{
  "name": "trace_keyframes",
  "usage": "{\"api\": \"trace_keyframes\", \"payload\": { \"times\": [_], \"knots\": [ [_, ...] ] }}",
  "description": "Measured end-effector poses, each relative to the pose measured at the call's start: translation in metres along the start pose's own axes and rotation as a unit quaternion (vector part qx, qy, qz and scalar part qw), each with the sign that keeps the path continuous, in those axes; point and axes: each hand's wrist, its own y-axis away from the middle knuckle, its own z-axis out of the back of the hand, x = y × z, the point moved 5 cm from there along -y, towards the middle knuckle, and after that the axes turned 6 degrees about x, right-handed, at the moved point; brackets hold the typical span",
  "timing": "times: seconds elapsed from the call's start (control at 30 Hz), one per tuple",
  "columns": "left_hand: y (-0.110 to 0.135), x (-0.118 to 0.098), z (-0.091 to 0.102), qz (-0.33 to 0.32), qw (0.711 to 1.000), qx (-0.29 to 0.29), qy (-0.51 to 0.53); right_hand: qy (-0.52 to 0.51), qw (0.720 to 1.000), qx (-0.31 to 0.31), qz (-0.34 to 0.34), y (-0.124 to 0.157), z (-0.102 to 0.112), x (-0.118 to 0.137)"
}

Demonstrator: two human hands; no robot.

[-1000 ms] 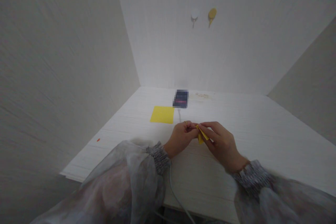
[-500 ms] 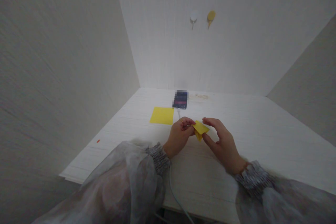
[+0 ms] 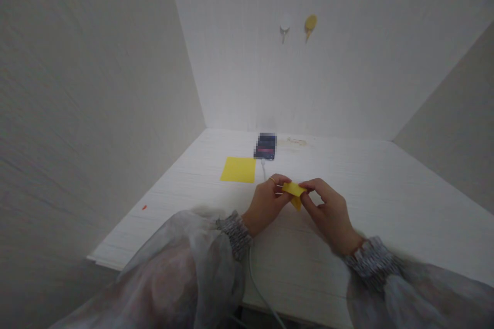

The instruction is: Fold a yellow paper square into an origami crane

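Between my two hands is a small folded piece of yellow paper (image 3: 294, 189), held over the white table, with a pointed flap hanging down from it. My left hand (image 3: 267, 203) pinches its left side between thumb and fingers. On the right side, the thumb and index finger of my right hand (image 3: 328, 211) are closed on the paper's edge. A flat yellow sheet (image 3: 238, 169) lies on the table just beyond my left hand. The inner folds of the held paper are hidden.
A phone with a blurred screen (image 3: 265, 146) lies near the back wall, a white cable (image 3: 264, 168) at its lower end. The cable runs beneath my left arm to the front edge. An orange scrap (image 3: 144, 207) is at left. White and yellow hooks (image 3: 311, 23) hang on the back wall.
My right thumb and index finger have closed on the folded paper's right side. The upper flap has tipped into a narrower strip. My left hand has shifted slightly right.
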Motion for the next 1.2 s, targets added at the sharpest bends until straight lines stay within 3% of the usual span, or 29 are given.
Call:
{"api": "trace_keyframes", "payload": {
  "times": [0.17, 0.5, 0.7, 0.83, 1.03, 1.2],
  "knots": [
    [0.002, 0.004, 0.001, 0.013, 0.998, -0.017, -0.054, 0.026, 0.999, -0.015, -0.016, -0.002, -0.001, -0.003],
    [0.002, -0.006, 0.002, 0.014, 0.998, -0.031, -0.054, 0.103, 0.993, -0.031, 0.051, -0.001, -0.004, 0.003],
    [0.003, -0.009, 0.006, 0.008, 0.994, -0.049, -0.098, 0.129, 0.99, 0.043, -0.04, -0.003, -0.008, -0.004],
    [0.003, -0.009, 0.006, 0.014, 0.994, -0.046, -0.099, 0.194, 0.977, 0.067, -0.057, -0.002, -0.008, 0.0],
    [0.004, -0.012, 0.003, 0.014, 0.994, -0.027, -0.108, 0.268, 0.961, 0.055, -0.038, -0.004, -0.008, 0.004],
    [0.004, -0.012, 0.004, 0.02, 0.991, -0.037, -0.127, 0.28, 0.959, 0.043, 0.018, -0.004, -0.009, 0.012]
  ]
}}
